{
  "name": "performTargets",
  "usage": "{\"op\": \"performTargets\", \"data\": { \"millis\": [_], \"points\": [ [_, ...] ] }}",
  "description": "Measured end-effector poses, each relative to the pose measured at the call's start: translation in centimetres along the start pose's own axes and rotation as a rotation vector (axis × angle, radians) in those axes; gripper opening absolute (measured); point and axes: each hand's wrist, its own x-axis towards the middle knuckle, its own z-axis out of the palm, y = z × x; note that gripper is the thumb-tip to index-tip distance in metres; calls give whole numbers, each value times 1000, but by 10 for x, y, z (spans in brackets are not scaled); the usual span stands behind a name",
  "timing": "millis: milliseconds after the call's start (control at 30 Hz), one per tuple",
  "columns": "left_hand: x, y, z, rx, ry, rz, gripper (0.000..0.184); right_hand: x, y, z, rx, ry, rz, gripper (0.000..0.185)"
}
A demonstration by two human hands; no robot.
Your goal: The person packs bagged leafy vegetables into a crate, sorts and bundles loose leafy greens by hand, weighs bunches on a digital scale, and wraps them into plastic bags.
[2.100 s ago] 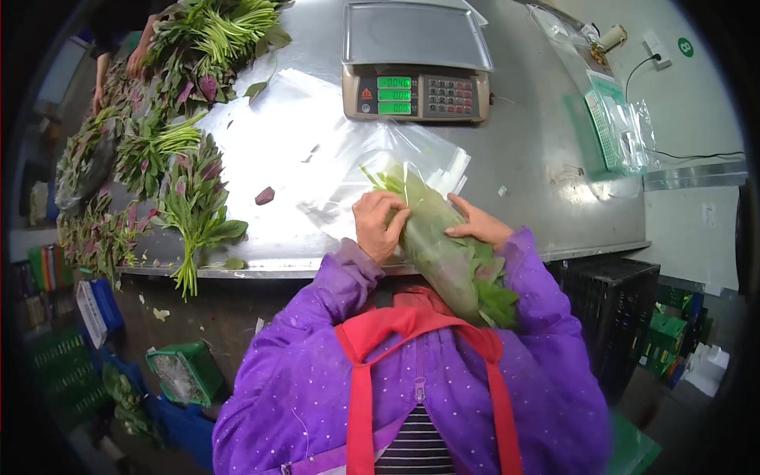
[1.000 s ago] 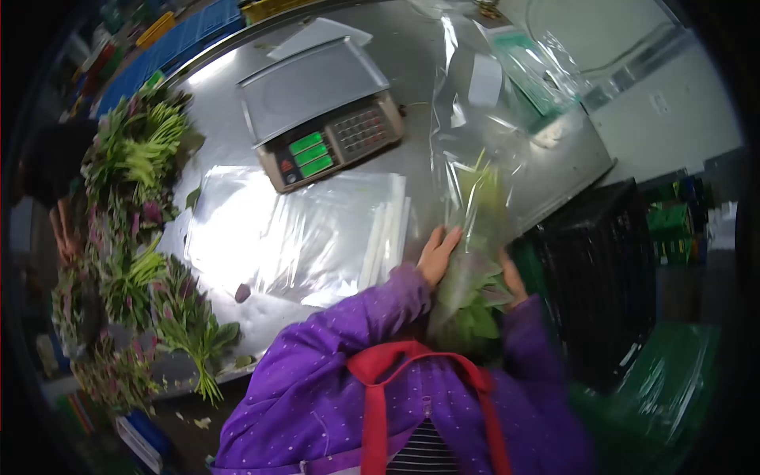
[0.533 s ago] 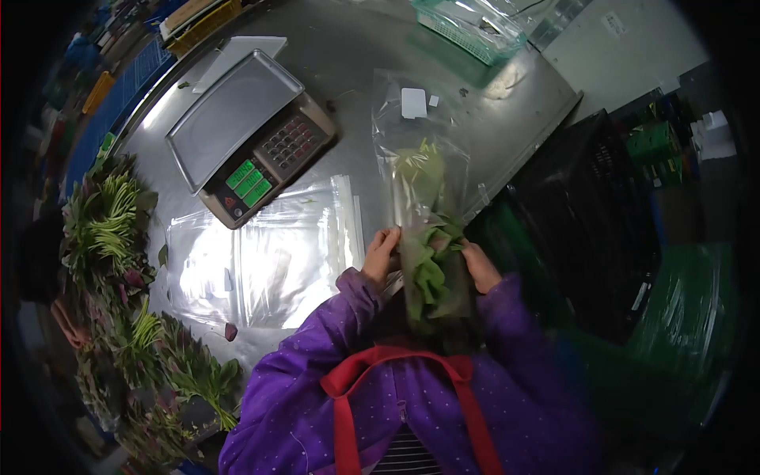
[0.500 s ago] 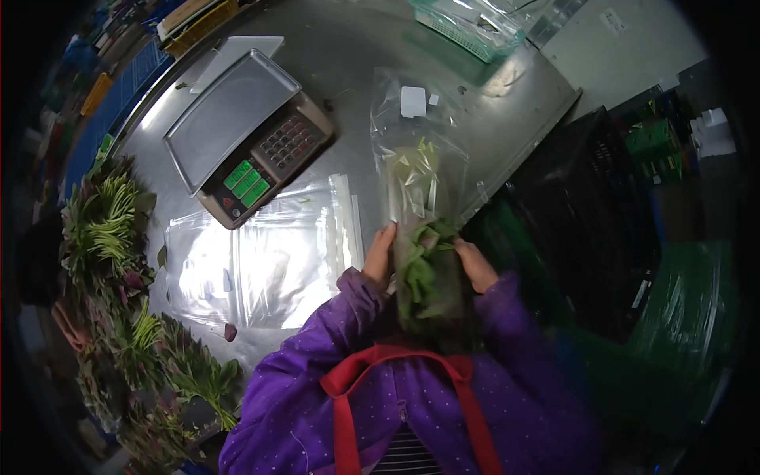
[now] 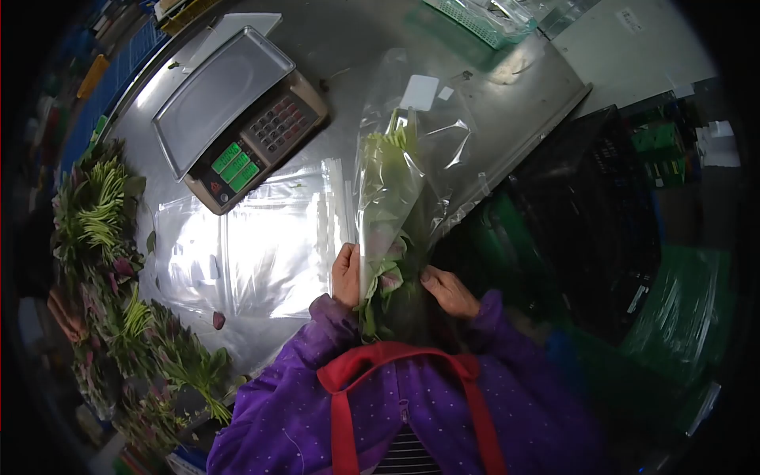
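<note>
A clear plastic bag (image 5: 463, 131) with white labels near its top holds a bunch of leafy greens (image 5: 388, 273), pale stems pointing away from me and leaves towards me. My left hand (image 5: 346, 273) is closed on the bag's left edge, beside the leaves. On the opposite side, my right hand (image 5: 450, 293) pinches the bag's right edge between thumb and fingers. The bag is spread wide between both hands, tilted slightly. To the left of my left hand lies a stack of flat clear bags (image 5: 273, 257).
A digital scale (image 5: 245, 127) with lit green displays stands on the metal table (image 5: 356, 47). Several bunches of purple-green leafy vegetables (image 5: 103, 206) line the left side. A mint-green basket (image 5: 483, 28) is at the back; black crates (image 5: 586, 222) stand at the right. Another person's hand (image 5: 67, 317) shows far left.
Both hands have shifted left and a little closer to my body. The bag has widened and tilted, and the leaves inside now lie against its left side. My view has shifted slightly.
</note>
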Motion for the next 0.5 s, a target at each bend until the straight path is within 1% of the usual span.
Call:
{"op": "performTargets", "data": {
  "millis": [33, 67, 100, 133, 167, 200, 233, 267, 300, 367, 400, 500],
  "points": [
    [1, -2, -6, 31, -53, 9, 23, 2, 1, 0, 7, 11, -9, 60],
    [5, -9, 1, -31, 15, 43, 25, 7, 3, -2, 13, 24, -20, 60],
    [3, -5, 4, 101, 29, 80, 26, 12, 2, -5, 18, 38, -31, 59],
    [-2, 3, 7, 232, 43, 117, 27, 16, 0, -8, 67, 73, 25, 55],
    [-8, 14, 10, 364, 58, 157, 27, 24, 21, -7, 158, 156, 24, 49],
    [-20, 29, 19, 459, 69, 226, 28, 23, 23, -11, 148, 196, 32, 44],
    [-29, 29, 20, 572, 69, 251, 27, 20, 26, -15, 139, 236, 41, 40],
    [-37, 24, 16, 613, 56, 266, 26, 13, 31, -17, -85, 244, 52, 30],
    [-43, 19, 13, 654, 42, 277, 25, 5, 43, -11, -69, 272, -6, 27],
    [-53, 23, 10, 715, -5, 372, 24, -6, 68, 4, -42, 331, -124, 23],
    [-56, 28, 10, 746, -30, 424, 23, -10, 66, 6, -57, 348, -107, 20],
    [-48, 51, 13, 822, -74, 503, 21, -5, 49, 3, 92, 476, -163, 19]
  ]
}}
